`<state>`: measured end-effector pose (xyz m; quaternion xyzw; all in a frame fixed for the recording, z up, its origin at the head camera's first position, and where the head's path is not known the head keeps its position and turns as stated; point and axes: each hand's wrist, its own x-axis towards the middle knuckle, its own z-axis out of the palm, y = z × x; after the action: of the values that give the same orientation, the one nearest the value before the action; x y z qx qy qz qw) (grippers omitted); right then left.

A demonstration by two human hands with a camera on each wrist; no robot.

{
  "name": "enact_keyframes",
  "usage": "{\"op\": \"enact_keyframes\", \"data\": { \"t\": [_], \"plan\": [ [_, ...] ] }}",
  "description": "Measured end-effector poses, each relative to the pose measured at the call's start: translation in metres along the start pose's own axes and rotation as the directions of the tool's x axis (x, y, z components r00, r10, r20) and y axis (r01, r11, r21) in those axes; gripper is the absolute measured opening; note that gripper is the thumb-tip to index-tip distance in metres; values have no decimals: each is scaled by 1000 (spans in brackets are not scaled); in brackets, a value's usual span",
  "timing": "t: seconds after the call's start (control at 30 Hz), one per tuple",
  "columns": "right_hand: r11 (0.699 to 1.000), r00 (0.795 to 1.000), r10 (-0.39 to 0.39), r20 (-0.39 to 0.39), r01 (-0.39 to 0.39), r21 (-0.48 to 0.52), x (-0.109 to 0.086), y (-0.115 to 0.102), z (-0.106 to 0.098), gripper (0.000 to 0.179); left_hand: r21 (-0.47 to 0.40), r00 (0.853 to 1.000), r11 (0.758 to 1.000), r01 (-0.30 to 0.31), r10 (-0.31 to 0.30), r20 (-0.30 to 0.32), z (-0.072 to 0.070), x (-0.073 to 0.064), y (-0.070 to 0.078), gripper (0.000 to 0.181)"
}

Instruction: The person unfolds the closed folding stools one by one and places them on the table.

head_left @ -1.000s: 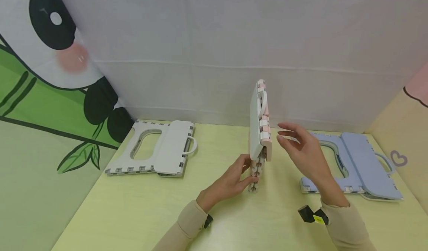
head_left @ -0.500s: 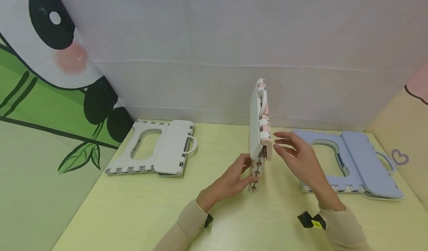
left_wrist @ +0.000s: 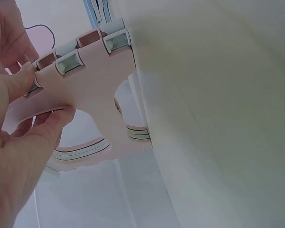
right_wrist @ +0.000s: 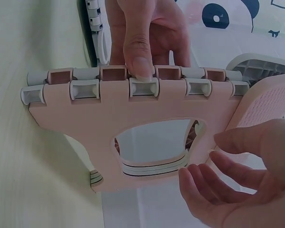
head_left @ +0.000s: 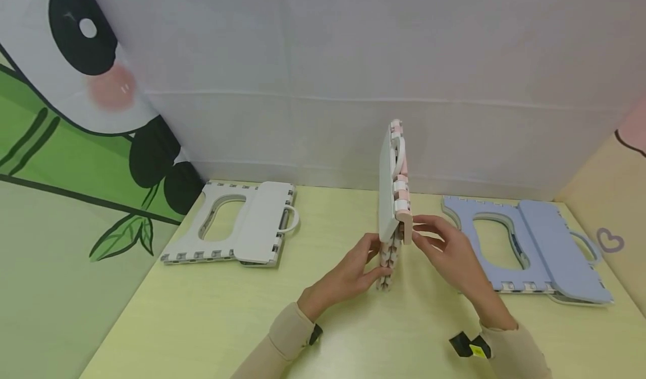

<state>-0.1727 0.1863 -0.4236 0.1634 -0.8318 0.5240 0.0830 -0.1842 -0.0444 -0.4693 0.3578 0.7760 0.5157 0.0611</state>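
Note:
A folded pink and white step stool (head_left: 387, 191) stands upright on its edge, seen almost edge-on in the head view. My left hand (head_left: 343, 278) grips its near hinged side. In the right wrist view the left thumb (right_wrist: 141, 66) presses on the hinge knuckles, and the left wrist view has left fingers (left_wrist: 61, 118) at the leg panel's opening. My right hand (head_left: 456, 258) is at the stool's right face, fingertips right at the lower corner of the pink top. Its fingers (right_wrist: 204, 185) are loosely bent beside the pink leg panel (right_wrist: 154, 108).
A white folded stool (head_left: 259, 222) with a loop handle lies flat on the yellow table (head_left: 333, 334) at left. At right lies a blue folded stool (head_left: 555, 250), partly behind my right arm. A pale cloth wall (head_left: 323, 87) rises behind.
My right hand has moved left and down, from a gap beside the stool to right at its pink face. The left hand and the stool have stayed in place.

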Motion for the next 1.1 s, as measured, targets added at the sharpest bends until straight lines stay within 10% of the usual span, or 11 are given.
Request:
{"op": "enact_keyframes", "data": {
  "t": [1.1],
  "plan": [
    [995, 975, -55, 215, 35, 95, -13, 19, 15, 45, 16, 1000, 1000, -26, 26, 3, 1, -1, -2, 56]
  ]
}}
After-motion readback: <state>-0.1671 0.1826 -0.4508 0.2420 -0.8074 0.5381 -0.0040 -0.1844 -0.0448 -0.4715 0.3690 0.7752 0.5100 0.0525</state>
